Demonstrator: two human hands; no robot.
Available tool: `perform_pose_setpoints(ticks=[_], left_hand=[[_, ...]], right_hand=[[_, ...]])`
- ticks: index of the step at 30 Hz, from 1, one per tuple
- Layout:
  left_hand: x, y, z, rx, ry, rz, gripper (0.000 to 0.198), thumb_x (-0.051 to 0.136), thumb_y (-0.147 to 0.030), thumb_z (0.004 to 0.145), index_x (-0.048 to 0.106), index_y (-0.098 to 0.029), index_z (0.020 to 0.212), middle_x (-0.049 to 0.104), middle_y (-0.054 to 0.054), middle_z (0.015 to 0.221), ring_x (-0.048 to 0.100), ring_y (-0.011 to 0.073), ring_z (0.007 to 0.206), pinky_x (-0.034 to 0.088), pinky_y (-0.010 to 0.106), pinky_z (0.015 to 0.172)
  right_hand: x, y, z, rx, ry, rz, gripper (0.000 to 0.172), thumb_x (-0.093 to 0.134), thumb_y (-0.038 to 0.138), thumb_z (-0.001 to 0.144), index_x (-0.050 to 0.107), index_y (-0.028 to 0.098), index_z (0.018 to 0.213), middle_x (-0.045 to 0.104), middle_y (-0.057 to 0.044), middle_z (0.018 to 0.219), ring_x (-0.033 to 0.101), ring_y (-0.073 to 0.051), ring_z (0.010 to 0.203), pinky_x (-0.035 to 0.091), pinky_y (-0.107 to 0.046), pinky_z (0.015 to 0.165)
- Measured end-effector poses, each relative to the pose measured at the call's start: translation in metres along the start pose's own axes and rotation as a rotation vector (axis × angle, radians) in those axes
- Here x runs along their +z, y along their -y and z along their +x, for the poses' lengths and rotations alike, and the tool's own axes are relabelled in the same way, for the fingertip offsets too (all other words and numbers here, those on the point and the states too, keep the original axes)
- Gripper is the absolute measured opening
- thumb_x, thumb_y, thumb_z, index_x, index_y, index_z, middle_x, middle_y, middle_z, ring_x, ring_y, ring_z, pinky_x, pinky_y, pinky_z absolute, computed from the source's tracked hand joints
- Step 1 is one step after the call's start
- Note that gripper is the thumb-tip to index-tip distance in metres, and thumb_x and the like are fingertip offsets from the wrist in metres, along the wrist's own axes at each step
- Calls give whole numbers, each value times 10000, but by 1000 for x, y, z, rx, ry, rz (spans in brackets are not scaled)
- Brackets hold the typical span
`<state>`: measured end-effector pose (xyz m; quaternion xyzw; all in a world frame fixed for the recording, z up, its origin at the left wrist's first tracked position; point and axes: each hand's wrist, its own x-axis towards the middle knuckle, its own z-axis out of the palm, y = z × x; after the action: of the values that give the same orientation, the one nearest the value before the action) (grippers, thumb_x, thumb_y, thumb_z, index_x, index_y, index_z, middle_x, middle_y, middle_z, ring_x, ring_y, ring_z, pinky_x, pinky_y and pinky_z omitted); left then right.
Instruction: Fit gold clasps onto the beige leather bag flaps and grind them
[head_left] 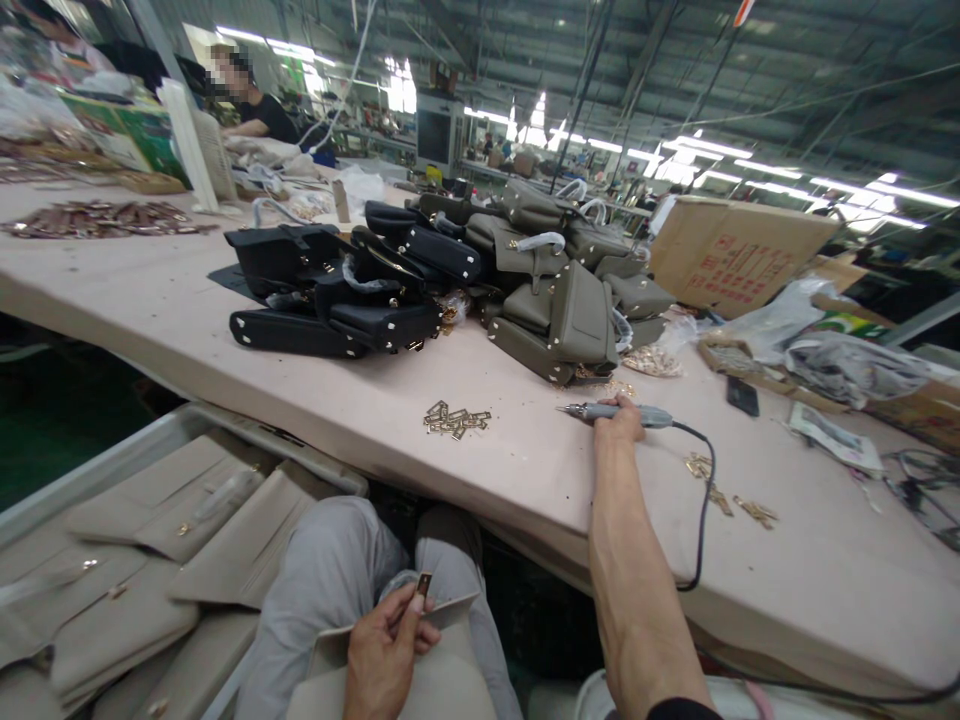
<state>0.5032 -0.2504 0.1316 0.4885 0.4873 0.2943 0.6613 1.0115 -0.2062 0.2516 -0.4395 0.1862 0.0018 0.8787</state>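
Over my lap, my left hand point(388, 640) pinches a small metal plate point(424, 584) between thumb and fingers. Below it a beige leather bag piece point(442, 670) lies across my knees. My right hand point(621, 420) reaches onto the table and is wrapped round a grey corded electric screwdriver point(651, 414), its tip pointing left. Left of that tip lies a small heap of metal frame fittings point(454, 420). Loose gold fittings point(754, 512) are scattered to the right of my forearm, near the black cord point(705, 520).
Black handbags point(337, 290) and olive handbags point(559, 310) are piled on the table point(315, 400). A bin point(52, 490) of beige bags point(120, 590) stands at my left. A cardboard box point(739, 250), a phone point(742, 396) and plastic bags are at right. Another person point(262, 110) sits beyond.
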Motion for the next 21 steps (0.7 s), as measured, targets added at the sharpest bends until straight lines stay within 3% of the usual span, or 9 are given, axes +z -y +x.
perform_pose_setpoints(ticks=[6,12,21], left_hand=[[0,-4,-2,-3,11,-8,712,770,-742,680,794,-127,1039,815,119,840,748,254,572,636,349,536],[-2,-1,-1,7,20,-21,666,768,-697,722,790,-123,1060,816,125,847,752,251,585,637,346,551],[1,-1,-1,-5,0,-25,707,769,-740,677,792,-115,1006,806,128,798,733,246,552,621,343,521]], right_hand=[[-1,1,-1,-63,-70,-1,425,650,0,762,332,257,883,523,89,704,525,-99,474,501,-200,350],[-4,7,-1,-60,-71,-1,452,650,-19,768,304,258,856,538,81,716,520,-79,465,495,-169,363],[-5,6,1,-44,-43,25,448,624,-29,757,298,258,866,531,81,724,508,-73,477,471,-157,352]])
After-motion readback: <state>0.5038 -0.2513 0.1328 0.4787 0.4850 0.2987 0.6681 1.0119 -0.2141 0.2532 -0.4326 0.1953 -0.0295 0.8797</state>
